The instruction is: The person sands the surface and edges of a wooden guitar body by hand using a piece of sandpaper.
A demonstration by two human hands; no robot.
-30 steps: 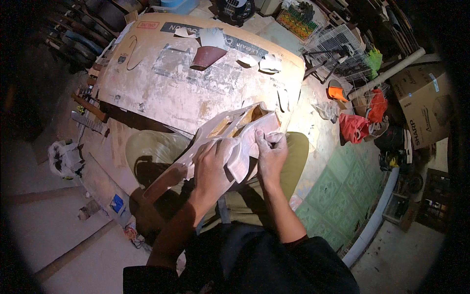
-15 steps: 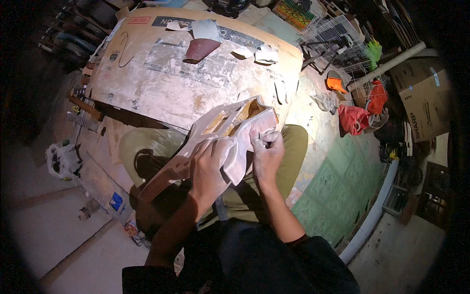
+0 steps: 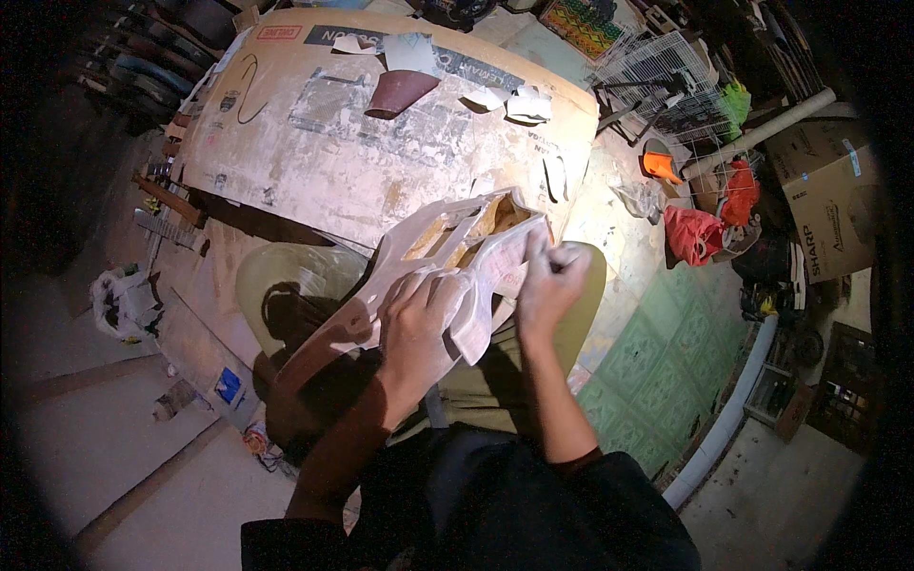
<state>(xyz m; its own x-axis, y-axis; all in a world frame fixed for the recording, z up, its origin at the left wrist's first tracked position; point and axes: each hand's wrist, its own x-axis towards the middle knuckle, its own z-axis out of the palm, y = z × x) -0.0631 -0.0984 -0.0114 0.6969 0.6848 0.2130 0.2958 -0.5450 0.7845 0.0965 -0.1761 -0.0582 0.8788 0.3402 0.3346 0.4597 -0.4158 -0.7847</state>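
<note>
Across my lap lies a long carved piece (image 3: 405, 249), coated in pale pinkish dust, with several framed openings showing yellow-brown inside and a narrower dark end toward the lower left. Its kind is not clear. My left hand (image 3: 416, 319) is wrapped over its near side, fingers closed on it. At the right end, my right hand (image 3: 552, 285) is closed, with curled fingers pressed against the side edge. Whatever those fingers pinch, if anything, is hidden. White dust covers the fingers of my right hand.
A dusty cardboard sheet (image 3: 314, 152) lies ahead, bearing a maroon sandpaper-like sheet (image 3: 402, 93) and torn paper scraps (image 3: 528, 105). To the right are a white wire rack (image 3: 657, 76), a red plastic bag (image 3: 693, 235), a cardboard box (image 3: 824, 200) and green floor tiles (image 3: 657, 352).
My right hand has slid up and right along the piece's side to its far right corner. My left hand keeps its hold. The view has shifted slightly.
</note>
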